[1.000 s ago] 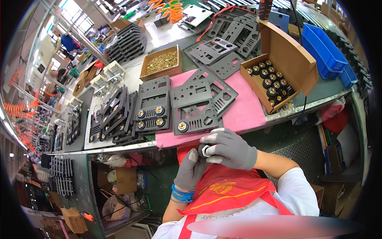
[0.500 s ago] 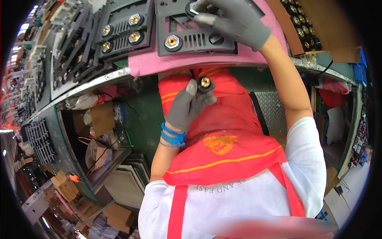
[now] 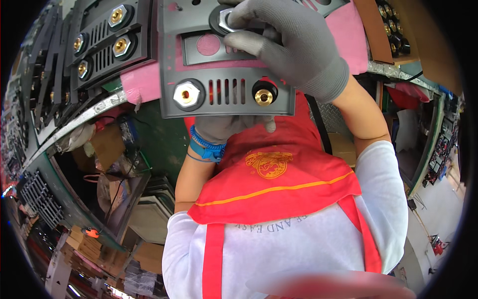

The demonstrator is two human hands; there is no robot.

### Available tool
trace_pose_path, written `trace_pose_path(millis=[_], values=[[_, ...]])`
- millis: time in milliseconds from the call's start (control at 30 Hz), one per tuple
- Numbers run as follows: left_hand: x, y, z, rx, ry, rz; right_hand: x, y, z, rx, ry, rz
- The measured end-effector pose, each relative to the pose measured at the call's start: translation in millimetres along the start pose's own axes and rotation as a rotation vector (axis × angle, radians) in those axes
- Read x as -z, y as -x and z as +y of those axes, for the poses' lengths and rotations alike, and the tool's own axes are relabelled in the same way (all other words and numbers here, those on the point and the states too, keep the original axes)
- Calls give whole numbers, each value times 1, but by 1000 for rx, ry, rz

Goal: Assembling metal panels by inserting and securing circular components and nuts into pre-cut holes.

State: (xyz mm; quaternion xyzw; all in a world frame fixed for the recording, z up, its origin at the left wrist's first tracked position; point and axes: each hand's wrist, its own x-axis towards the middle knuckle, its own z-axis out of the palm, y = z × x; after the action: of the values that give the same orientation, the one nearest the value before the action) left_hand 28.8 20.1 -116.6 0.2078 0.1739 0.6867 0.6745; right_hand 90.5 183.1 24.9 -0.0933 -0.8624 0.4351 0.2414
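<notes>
A grey plastic panel (image 3: 226, 107) with slots and round holes overhangs the table's near edge. My right hand (image 3: 294, 47), in a grey glove, has its thumb and fingers closed around a silver hex nut (image 3: 225, 21) at the panel's upper hole. At lower left a second hex nut (image 3: 187, 94) with a brass core is seated on a black ring. In the lower right hole shows a black fitting with a brass core (image 3: 264, 96). Beneath the panel is my gloved left hand (image 3: 219, 128), reaching toward that hole from below; its fingers are mostly hidden.
Another grey panel (image 3: 107, 42) with several brass-cored nuts lies to the left, with more panels (image 3: 47, 65) stacked beyond it. Pink sheeting (image 3: 142, 84) covers the table. On the right, a cardboard box (image 3: 358, 30) holds several black fittings (image 3: 393, 27). Shelving with bags (image 3: 79, 137) is below the table.
The panel has come toward me, out over the table edge. My left hand has gone under it with the black fitting, which now shows in the lower right hole. My right hand stays at the upper nut.
</notes>
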Motion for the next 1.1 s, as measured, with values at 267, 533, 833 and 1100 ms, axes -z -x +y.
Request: trace_pose_path(millis=[267, 533, 833, 1100], values=[[-2, 28, 6, -7, 195, 263, -22, 0, 35, 434, 223, 136], [-51, 12, 65, 13, -136, 116, 24, -16, 36, 599, -195, -356], [-84, -23, 61, -33, -23, 494, 53, -2, -7, 290, 215, -636], [-87, -20, 52, 7, 33, 495, 42, 28, -22, 375, 651, -466]])
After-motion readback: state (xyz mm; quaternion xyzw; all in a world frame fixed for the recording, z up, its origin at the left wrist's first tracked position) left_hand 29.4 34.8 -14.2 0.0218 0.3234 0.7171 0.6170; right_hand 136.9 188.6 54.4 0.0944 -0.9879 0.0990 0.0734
